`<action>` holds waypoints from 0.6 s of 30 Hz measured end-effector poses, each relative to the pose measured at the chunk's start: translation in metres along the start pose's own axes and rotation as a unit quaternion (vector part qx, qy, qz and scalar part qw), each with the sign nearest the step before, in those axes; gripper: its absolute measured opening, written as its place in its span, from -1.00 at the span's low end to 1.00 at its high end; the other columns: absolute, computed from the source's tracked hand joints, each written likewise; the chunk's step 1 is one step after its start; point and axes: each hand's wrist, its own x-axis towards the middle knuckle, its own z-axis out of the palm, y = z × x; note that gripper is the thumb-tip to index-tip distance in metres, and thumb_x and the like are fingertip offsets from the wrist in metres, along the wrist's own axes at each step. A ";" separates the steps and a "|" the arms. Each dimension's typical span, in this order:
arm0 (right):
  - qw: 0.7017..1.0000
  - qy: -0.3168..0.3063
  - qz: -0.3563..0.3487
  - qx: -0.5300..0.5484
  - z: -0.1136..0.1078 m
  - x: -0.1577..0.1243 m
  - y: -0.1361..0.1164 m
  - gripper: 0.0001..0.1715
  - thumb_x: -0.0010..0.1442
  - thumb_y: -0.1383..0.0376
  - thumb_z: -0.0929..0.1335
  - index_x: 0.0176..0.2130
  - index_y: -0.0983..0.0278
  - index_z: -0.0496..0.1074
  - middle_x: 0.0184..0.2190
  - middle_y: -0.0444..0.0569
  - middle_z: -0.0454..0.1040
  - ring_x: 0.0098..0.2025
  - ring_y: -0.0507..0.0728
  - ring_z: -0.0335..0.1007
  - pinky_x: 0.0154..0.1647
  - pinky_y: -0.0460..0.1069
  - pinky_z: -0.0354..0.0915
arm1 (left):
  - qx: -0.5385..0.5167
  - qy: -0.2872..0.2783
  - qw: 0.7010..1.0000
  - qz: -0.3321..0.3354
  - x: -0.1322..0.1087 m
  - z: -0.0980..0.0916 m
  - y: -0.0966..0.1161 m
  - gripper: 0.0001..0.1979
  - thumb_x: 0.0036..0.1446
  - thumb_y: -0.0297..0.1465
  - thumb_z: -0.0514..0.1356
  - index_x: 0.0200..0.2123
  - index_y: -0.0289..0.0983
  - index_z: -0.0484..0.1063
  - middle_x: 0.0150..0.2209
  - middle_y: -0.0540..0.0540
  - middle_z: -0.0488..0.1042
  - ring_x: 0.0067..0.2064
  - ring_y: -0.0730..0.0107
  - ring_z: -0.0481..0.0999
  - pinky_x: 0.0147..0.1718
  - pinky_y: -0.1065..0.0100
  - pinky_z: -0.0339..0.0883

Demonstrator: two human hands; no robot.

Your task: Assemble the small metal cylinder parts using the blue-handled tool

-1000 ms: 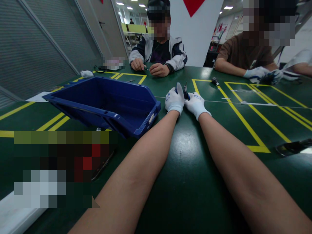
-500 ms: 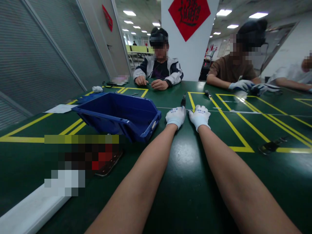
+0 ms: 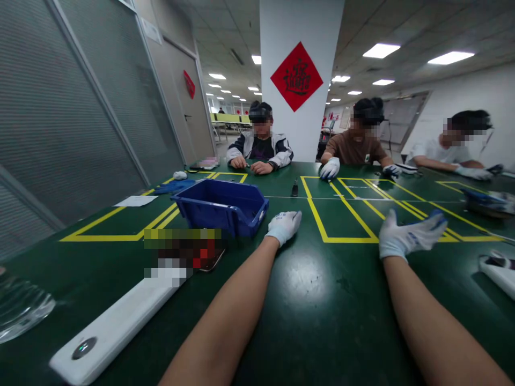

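Note:
My left hand (image 3: 284,225) wears a white glove and rests flat on the green table (image 3: 306,300), fingers stretched out, right beside the blue plastic bin (image 3: 221,206). It holds nothing. My right hand (image 3: 408,236), also gloved, hovers just above the table to the right with fingers spread and blurred, empty. A small dark tool (image 3: 295,188) lies on the table well beyond both hands, near a yellow marked rectangle (image 3: 322,225).
Three people sit at the far side; one gloved hand (image 3: 330,168) rests on the table. A white bar-shaped device (image 3: 112,327) lies near left, a phone (image 3: 211,261) by the bin, a clear plastic item (image 3: 20,308) at far left, a white object (image 3: 499,271) at right.
Both hands let go of the small dark tool, which now lies on the table. My hands drew back and apart, the right one swinging out to the right. The camera tilted up.

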 end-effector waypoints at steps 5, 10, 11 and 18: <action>0.986 -0.163 0.010 0.030 0.039 0.031 0.024 -0.47 0.07 0.04 0.22 -0.04 0.24 0.37 -0.16 0.29 0.41 -0.04 0.40 0.35 -0.12 0.22 0.26 | 0.021 -0.021 0.999 0.038 0.001 0.001 0.004 -0.44 0.22 0.00 -0.26 -0.20 -0.11 0.46 -0.17 -0.11 0.54 -0.09 0.19 0.50 -0.14 0.26 0.31; 0.956 -0.234 -0.146 0.104 0.053 -0.024 -0.030 -0.58 0.13 0.03 0.20 -0.22 0.24 0.43 -0.29 0.14 0.49 -0.15 0.31 0.41 -0.09 0.14 0.28 | 0.013 0.025 0.998 0.053 0.009 0.010 0.006 -0.58 0.22 -0.05 -0.14 -0.09 -0.11 0.36 -0.08 -0.09 0.48 -0.06 0.24 0.46 -0.13 0.30 0.29; 0.941 -0.255 -0.173 0.143 0.051 -0.043 -0.044 -0.57 0.14 0.02 0.20 -0.19 0.23 0.43 -0.26 0.11 0.49 -0.15 0.28 0.41 -0.08 0.13 0.28 | 0.011 0.034 0.998 0.045 0.009 0.010 0.007 -0.61 0.22 -0.07 -0.10 -0.07 -0.11 0.34 -0.05 -0.08 0.46 -0.04 0.25 0.45 -0.11 0.31 0.28; 0.789 -0.395 -0.378 0.282 0.018 -0.134 -0.093 -0.50 0.12 0.01 0.28 -0.01 0.20 0.36 -0.09 0.02 0.44 -0.06 0.17 0.37 -0.02 0.06 0.26 | 0.001 0.164 0.986 -0.004 -0.004 -0.041 0.024 -0.60 0.27 -0.13 -0.19 0.00 -0.12 0.28 -0.06 -0.11 0.46 -0.04 0.29 0.44 -0.07 0.36 0.25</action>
